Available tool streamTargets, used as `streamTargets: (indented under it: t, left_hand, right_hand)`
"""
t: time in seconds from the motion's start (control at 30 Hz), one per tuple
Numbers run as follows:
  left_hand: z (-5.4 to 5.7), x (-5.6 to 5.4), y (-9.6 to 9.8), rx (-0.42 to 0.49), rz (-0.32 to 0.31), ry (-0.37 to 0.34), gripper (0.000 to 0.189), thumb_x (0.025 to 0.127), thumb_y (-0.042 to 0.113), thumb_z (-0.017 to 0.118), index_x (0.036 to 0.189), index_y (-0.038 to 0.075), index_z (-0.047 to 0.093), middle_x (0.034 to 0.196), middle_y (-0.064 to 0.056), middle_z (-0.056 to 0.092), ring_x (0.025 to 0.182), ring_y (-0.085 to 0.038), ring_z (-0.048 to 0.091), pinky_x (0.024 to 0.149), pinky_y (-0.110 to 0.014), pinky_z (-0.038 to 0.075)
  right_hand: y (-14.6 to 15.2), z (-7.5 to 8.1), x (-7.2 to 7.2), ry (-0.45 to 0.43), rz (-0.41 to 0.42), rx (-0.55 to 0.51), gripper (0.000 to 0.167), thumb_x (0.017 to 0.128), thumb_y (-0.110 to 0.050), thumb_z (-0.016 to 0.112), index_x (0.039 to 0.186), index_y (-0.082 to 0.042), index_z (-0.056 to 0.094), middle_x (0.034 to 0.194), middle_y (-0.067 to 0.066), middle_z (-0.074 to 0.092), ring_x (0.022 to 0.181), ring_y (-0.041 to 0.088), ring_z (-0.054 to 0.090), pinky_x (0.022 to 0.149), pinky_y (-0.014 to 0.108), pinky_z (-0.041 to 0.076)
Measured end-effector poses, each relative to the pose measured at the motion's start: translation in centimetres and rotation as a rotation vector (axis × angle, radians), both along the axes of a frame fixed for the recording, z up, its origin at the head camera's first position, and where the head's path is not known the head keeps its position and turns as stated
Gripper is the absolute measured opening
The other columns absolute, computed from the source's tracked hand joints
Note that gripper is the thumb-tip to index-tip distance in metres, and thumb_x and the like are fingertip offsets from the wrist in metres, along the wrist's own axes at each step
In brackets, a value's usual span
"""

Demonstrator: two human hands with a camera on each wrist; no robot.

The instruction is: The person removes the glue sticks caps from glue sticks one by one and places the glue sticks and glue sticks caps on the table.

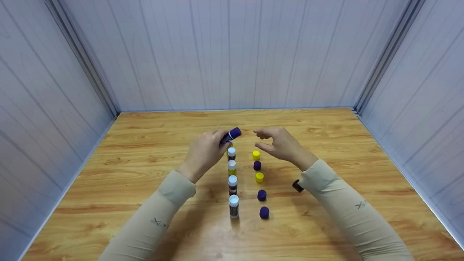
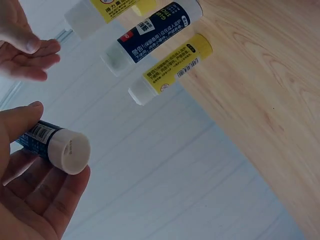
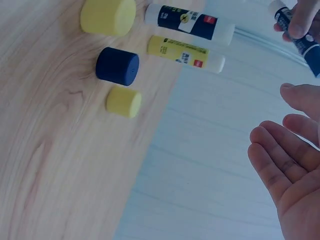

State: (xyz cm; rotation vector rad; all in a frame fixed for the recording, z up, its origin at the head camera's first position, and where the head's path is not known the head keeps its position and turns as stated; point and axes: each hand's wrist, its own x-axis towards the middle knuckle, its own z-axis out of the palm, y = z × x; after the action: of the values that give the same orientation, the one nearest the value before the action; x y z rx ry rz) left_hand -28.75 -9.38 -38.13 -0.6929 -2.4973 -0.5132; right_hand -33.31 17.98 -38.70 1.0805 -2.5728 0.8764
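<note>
My left hand (image 1: 206, 152) holds a dark blue glue stick (image 2: 40, 141) above the far end of a row of glue sticks. Its dark blue cap (image 1: 235, 132) is on and tilts up to the right, while the white base (image 2: 75, 154) faces the left wrist camera. To the right of it, my right hand (image 1: 281, 145) hovers with nothing in it, thumb and fingers apart. Beneath the hands stand glue sticks with white tops, among them a yellow one (image 3: 180, 51) and a dark blue one (image 3: 189, 22). The farthest is mostly hidden by the left hand.
Right of the row lies a line of loose caps, including a yellow cap (image 1: 256, 155) and a dark blue cap (image 1: 264, 212). The nearest glue stick (image 1: 233, 206) stands toward the table's front. Pale panel walls (image 1: 232, 54) enclose the wooden table (image 1: 145, 145) at the back and sides.
</note>
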Motion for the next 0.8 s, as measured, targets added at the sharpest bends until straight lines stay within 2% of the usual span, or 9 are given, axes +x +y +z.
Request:
streamTargets:
  t: [0.17,0.5,0.63,0.8]
  left_hand:
    - [-0.1,0.4,0.8,-0.139,-0.014,0.119,0.03,0.101,0.021,0.08,0.125,0.003,0.078,0.111,-0.015,0.081,0.096,-0.03,0.079,0.082,-0.042,0.067]
    - [-0.5,1.1,2.2,-0.32,-0.047,0.347,0.023,0.098,0.026,0.084,0.115,0.01,0.082,0.095,-0.005,0.079,0.083,-0.018,0.074,0.072,-0.03,0.064]
    - [-0.6,1.2,2.7,-0.353,-0.044,0.393,0.023,0.099,0.028,0.083,0.115,0.012,0.083,0.092,-0.004,0.079,0.078,-0.017,0.072,0.069,-0.028,0.063]
    - [-0.5,1.3,2.9,-0.351,-0.057,0.399,0.023,0.1,0.029,0.081,0.116,0.012,0.081,0.093,-0.005,0.079,0.079,-0.017,0.072,0.069,-0.028,0.063]
  right_hand:
    - [0.1,0.3,1.0,0.04,0.049,-0.032,0.042,0.1,-0.012,0.08,0.136,0.006,0.07,0.122,0.025,0.077,0.108,0.039,0.077,0.097,0.054,0.063]
    - [-0.2,-0.2,2.4,0.063,0.121,-0.065,0.045,0.099,-0.01,0.081,0.138,0.007,0.068,0.125,0.024,0.077,0.107,0.037,0.078,0.094,0.052,0.064]
    - [-0.3,-0.2,2.6,0.069,0.145,-0.082,0.041,0.1,-0.01,0.079,0.135,0.008,0.07,0.121,0.023,0.079,0.102,0.036,0.079,0.091,0.051,0.065]
    - [-0.1,-0.3,2.8,0.074,0.141,-0.106,0.034,0.101,-0.01,0.078,0.131,0.005,0.073,0.115,0.018,0.081,0.095,0.03,0.079,0.086,0.046,0.066]
